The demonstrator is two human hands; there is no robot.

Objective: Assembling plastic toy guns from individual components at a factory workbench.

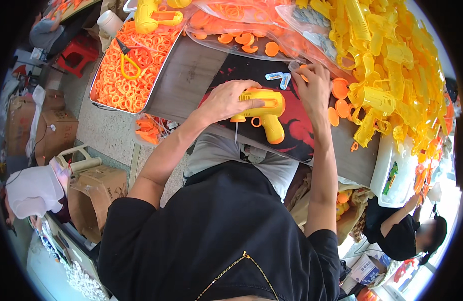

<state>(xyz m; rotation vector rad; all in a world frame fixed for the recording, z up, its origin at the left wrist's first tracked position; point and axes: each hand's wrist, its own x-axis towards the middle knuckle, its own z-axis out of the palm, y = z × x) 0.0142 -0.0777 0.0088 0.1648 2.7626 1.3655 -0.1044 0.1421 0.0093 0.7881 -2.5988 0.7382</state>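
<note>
My left hand [229,100] is closed around a yellow toy gun [264,103], its handle pointing toward me and a small orange ring beside the handle. A thin metal shaft [236,133] shows just below the toy's left end. My right hand [314,85] is further right with its fingers bent over a small orange plastic piece [304,75], partly hidden by them. A clear round piece [293,66] lies against those fingertips. Between the hands, two blue and white stickers [278,78] rest on the black and red mat [297,118].
At left, a tray [93,95] of orange rings bears yellow-handled scissors [130,67]. Orange discs [340,88] lie right of my right hand, near a tall heap of yellow toy shells [387,55]. Bags of orange parts [226,20] line the back. A person [399,228] works at far right.
</note>
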